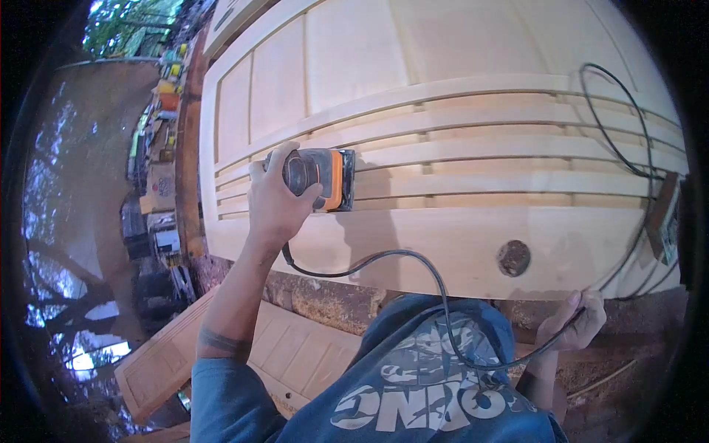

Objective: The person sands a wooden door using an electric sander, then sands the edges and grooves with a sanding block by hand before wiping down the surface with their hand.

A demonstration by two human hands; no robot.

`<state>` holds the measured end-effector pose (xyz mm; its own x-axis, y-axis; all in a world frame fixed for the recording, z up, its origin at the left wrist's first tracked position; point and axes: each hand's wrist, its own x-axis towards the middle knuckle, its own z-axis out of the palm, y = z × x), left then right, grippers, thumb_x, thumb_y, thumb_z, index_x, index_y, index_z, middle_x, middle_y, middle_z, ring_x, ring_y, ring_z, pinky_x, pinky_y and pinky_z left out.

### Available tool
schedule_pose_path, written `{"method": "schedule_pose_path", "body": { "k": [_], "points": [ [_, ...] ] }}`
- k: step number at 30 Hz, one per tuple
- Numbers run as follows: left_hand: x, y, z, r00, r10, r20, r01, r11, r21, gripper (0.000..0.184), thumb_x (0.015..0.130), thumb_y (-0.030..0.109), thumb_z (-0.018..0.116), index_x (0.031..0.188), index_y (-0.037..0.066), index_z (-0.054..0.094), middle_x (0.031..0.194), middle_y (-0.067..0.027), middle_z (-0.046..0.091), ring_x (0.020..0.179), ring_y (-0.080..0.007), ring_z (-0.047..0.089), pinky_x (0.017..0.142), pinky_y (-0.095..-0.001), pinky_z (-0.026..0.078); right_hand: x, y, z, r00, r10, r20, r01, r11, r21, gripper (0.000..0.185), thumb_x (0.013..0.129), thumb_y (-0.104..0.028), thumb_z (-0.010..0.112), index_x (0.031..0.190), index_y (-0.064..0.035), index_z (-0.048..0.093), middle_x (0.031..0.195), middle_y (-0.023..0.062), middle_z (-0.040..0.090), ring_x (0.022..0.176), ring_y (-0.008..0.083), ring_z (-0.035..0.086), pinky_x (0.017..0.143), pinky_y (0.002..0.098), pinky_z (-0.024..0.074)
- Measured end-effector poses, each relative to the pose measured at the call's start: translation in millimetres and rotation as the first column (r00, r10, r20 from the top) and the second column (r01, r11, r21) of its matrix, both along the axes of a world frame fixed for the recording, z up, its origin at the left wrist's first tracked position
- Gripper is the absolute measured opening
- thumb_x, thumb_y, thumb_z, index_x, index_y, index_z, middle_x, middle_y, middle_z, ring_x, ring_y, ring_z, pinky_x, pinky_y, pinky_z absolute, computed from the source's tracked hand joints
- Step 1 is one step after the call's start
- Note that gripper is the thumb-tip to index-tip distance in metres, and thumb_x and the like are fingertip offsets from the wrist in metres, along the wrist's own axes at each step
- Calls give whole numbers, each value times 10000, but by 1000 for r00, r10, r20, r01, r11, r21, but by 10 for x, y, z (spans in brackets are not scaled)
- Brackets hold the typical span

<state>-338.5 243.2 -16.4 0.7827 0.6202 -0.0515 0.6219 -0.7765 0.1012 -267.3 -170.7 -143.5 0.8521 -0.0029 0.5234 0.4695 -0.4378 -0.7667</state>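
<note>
The left hand (279, 192) is wrapped firmly round the sander (317, 177), positioned at the slats (502, 148) of the door (458, 236); pad contact cannot be told. The right hand (581, 321) pinches the cord (400, 252). Good practice: flat pad, even pressure, strokes along grain, cord clear.

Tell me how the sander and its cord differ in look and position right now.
Shape: the sander is chunky, while the cord is thin and winding.
Colour: the sander is black and orange; the cord looks plain black.
Hold: the left hand grips the sander, while the right hand holds the cord partway along its length.
Shared: both are dark, at least in part, and both are held.
</note>
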Motion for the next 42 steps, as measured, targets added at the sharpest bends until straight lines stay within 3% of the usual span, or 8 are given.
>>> {"method": "schedule_pose_path", "body": {
  "k": [8,12,17,21,26,29,36,42],
  "points": [
    [682,-1045,-20,976,-185,117,185,983,9,707,711,149,812,1352,191,517,1099,-255,528,981,-444,618,879,-489,515,212,-382,-156,997,72,8,-72,990,121,168,908,-30,594,1048,-8,505,888,123,540,829,236,511,737,362,442],
    [1112,-1612,79,976,-203,84,207,977,-43,684,710,116,802,1335,182,532,1087,-210,564,991,-396,619,892,-463,517,311,-376,-94,996,85,40,-90,986,143,172,895,-45,618,1033,-9,521,898,127,554,837,252,523,749,371,451],
    [1580,-2100,69,910,-408,70,410,912,-12,689,699,161,804,1333,224,539,1093,-221,552,958,-415,632,867,-479,530,440,-324,-113,991,31,129,-38,998,53,174,840,-38,646,995,-43,567,807,110,553,723,272,521,701,391,430],
    [1877,-2250,64,780,-618,97,623,782,-32,675,689,181,809,1314,244,560,1106,-216,550,983,-421,626,875,-481,530,470,-291,-122,977,-26,209,13,998,65,157,831,-40,652,970,-42,578,756,89,544,655,249,501,646,368,390],
    [1725,-1842,166,632,-774,23,773,629,-79,625,704,130,807,1280,241,591,1175,-187,538,1057,-406,607,908,-465,524,473,-238,-146,969,-77,234,67,996,51,168,824,-21,660,970,-47,582,718,62,543,621,227,497,650,360,391],
    [1428,-1392,209,617,-787,-11,781,614,-118,627,686,87,814,1260,223,602,1224,-172,528,1105,-393,590,933,-459,517,422,-179,-83,970,-49,238,57,998,-25,203,810,-9,682,980,-57,581,699,37,541,600,211,495,656,357,394],
    [557,58,190,481,-876,-32,871,482,-96,656,647,49,828,1240,198,589,1224,-205,506,1066,-424,584,911,-468,505,191,272,28,960,-21,278,58,990,-127,272,770,9,727,977,-83,578,682,7,528,581,194,492,666,345,391],
    [77,796,93,514,-858,-5,850,511,-128,567,650,120,852,1170,240,662,1247,-229,491,1054,-414,594,847,-483,531,122,518,-133,952,-106,287,147,981,-126,256,780,-27,745,961,-66,568,664,12,506,579,195,491,662,339,385]
  ]
}}
